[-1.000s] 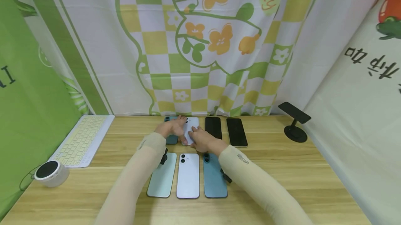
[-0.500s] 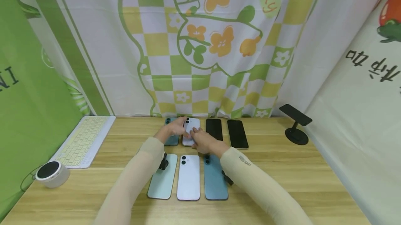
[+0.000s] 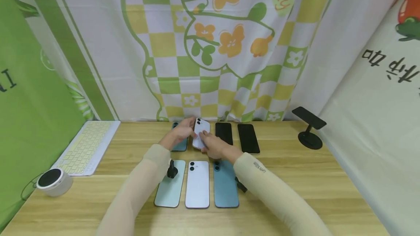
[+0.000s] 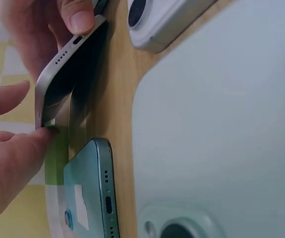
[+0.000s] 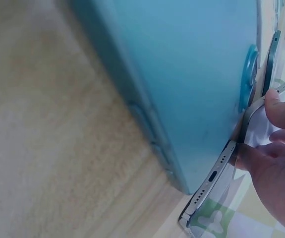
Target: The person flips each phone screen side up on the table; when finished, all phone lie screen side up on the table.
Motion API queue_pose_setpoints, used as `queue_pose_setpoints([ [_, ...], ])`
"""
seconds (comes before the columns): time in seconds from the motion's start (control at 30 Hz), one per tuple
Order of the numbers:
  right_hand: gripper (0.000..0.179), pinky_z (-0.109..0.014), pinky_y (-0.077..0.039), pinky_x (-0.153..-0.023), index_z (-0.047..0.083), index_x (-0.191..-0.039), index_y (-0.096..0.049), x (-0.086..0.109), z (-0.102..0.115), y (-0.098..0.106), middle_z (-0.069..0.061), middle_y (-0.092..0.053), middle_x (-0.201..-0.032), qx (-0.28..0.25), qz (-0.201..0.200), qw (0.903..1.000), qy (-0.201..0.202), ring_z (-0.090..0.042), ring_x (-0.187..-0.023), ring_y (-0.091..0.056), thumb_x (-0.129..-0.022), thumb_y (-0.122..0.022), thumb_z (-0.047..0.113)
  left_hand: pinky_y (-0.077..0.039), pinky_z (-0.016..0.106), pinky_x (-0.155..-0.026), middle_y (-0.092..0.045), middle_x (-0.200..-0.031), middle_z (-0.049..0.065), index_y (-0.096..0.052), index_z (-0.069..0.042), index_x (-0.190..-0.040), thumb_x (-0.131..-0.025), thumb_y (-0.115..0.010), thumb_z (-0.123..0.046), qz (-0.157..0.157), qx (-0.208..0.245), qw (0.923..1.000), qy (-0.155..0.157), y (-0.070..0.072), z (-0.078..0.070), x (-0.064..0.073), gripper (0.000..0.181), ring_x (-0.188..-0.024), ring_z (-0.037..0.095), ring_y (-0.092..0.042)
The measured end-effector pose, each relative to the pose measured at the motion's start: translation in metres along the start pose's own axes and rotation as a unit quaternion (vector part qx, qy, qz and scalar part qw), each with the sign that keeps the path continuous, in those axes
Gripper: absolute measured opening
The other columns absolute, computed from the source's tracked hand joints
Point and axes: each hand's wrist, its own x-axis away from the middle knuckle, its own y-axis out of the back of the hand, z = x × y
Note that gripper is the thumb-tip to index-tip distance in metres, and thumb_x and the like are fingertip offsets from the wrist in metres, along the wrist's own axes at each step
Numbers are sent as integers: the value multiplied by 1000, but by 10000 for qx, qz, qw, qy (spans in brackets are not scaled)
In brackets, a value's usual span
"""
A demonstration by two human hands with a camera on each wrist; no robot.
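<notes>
Both hands hold a pale lavender-white smartphone [image 3: 201,126], back side up, in the far row. My left hand [image 3: 182,130] grips its left long side, and my right hand [image 3: 214,144] pinches the near end by the lower right corner. In the left wrist view the phone [image 4: 58,67] is tilted up from the wooden table, its dark screen facing down and its port edge showing. Just left of it, partly under my left hand, lies a teal phone [image 3: 180,146]. Two phones with dark screens up, one [image 3: 224,133] and another [image 3: 248,138], lie to its right.
A nearer row holds a mint phone [image 3: 169,188], a white phone [image 3: 197,185] and a teal phone [image 3: 226,188], below my forearms. At left are a white keyboard [image 3: 86,146] and a round speaker [image 3: 54,183]. A black stand [image 3: 309,130] is at right; a curtain [image 3: 203,82] closes the back.
The lavender-white phone lay flat between the hands; now its far end is raised and it is tilted. My left hand has shifted from its top to its left side.
</notes>
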Motion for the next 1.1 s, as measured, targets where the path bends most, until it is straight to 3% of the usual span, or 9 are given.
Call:
queue_pose_setpoints([
  [0.27,69,-47,-24,-133,0,-164,-22,1,-2,-1,-23,-18,-173,-324,-114,9994,76,-37,-161,-23,-107,-56,19,-19,45,-133,-7,-174,25,-1,8,-163,-83,-51,28,-147,602,9980,-98,0,2,1,97,-163,38,-12],
  [0.5,70,-46,-25,-133,1,-164,-24,2,-4,2,-22,-21,-172,-614,-208,9978,137,-35,-161,-26,-106,-59,16,-20,45,-133,-6,-173,27,1,7,-164,-89,-48,27,-152,1225,9922,157,0,7,1,91,-163,39,-11],
  [0.67,72,-47,-37,-127,3,-163,-31,1,-9,5,-20,-36,-168,-956,-374,9946,148,-34,-154,-40,-101,-67,13,-21,44,-133,-6,-175,23,-2,4,-165,-89,-49,26,-6,1492,9887,139,1,8,3,91,-164,35,-11],
  [0.83,76,-47,-51,-114,1,-161,-35,-1,-13,12,-24,-53,-155,-1310,-474,9901,150,-34,-137,-58,-95,-72,9,-23,44,-132,-3,-176,18,-1,-1,-166,-90,-51,24,277,1561,9873,85,4,9,6,94,-165,32,-7],
  [0.93,75,-47,-52,-112,-1,-160,-35,-2,-14,15,-25,-53,-155,-1942,-492,9797,32,-34,-134,-59,-92,-66,5,-23,46,-132,-1,-177,17,1,-4,-167,-90,-50,24,432,1589,9863,56,5,10,8,96,-165,32,-5],
  [1.1,63,-51,-43,-122,-3,-160,-32,-2,-11,17,-24,-39,-165,-3438,-458,9374,-317,-37,-152,-43,-103,-55,14,-24,46,-131,1,-177,17,1,-3,-167,-92,-51,23,584,1661,9844,10,4,11,9,95,-165,32,-3],
])
